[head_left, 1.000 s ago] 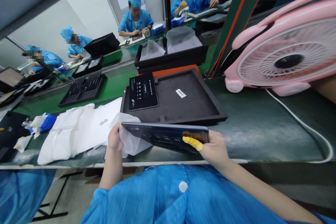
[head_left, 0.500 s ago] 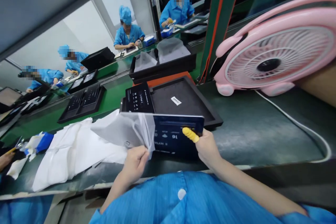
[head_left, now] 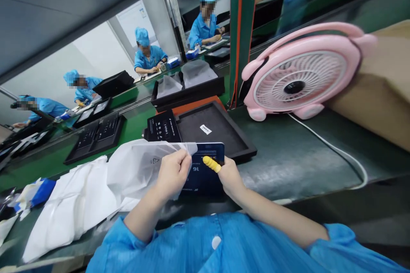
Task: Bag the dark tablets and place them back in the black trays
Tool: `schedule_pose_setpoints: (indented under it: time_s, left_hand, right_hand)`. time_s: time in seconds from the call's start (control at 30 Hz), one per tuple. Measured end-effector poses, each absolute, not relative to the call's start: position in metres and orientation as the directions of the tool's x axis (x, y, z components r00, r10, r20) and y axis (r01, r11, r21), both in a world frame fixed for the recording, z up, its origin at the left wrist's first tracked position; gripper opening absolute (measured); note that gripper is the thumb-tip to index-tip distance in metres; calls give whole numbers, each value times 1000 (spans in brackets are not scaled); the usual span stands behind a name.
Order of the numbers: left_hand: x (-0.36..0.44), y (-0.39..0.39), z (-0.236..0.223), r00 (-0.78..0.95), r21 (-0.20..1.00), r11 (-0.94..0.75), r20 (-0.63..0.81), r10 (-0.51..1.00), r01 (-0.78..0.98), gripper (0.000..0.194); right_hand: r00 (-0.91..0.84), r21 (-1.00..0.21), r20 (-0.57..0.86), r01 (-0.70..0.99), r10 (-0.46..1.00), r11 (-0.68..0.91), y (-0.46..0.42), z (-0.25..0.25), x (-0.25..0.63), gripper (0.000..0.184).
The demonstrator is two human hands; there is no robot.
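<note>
A dark tablet stands on its long edge in front of me, its left part inside a translucent white plastic sleeve. My right hand grips the tablet's right end, with a yellow finger cot on the thumb lying across the printed face. My left hand is closed on the open edge of the sleeve, around the middle of the tablet. The sleeve covers the tablet's left part, and my left hand hides some of the print.
A black tray with a barcode label lies behind the tablet, another dark tablet at its left. White sleeves are piled at left. A pink fan stands at right, its white cable on the bench. Several co-workers in blue sit across the line.
My left hand has drawn the sleeve's edge rightward and up, so it covers more of the tablet. My right hand still holds the tablet's right end. The camera view has shifted.
</note>
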State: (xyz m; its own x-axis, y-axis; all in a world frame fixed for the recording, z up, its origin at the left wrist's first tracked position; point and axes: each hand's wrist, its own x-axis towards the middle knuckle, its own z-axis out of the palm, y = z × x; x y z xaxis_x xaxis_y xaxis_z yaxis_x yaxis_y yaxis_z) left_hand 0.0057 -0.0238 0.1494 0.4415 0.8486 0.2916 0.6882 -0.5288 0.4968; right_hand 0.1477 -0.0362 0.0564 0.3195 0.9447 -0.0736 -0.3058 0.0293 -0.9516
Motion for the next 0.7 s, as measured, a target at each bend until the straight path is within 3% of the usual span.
schedule_pose_setpoints:
  time_s: [0.17, 0.33, 0.5, 0.63, 0.7]
  left_hand:
    - [0, -31, 147, 582, 558, -585, 209, 786, 589, 28]
    - [17, -12, 160, 565, 567, -665, 377, 734, 485, 33]
    - [15, -15, 166, 741, 484, -737, 236, 629, 472, 29]
    - [-26, -8, 193, 515, 479, -684, 451, 729, 550, 27]
    - [-40, -2, 202, 512, 553, -572, 279, 812, 605, 32]
  right_hand:
    - [361, -909, -165, -416, 918, 0, -34, 68, 154, 43]
    - [279, -958, -15, -278, 960, 66, -31, 74, 133, 33]
    - [206, -974, 62, -202, 977, 105, -23, 86, 141, 29]
    - [67, -990, 99, -96, 993, 105, -26, 113, 169, 28]
    - [-33, -990, 141, -12, 989, 141, -29, 132, 180, 27]
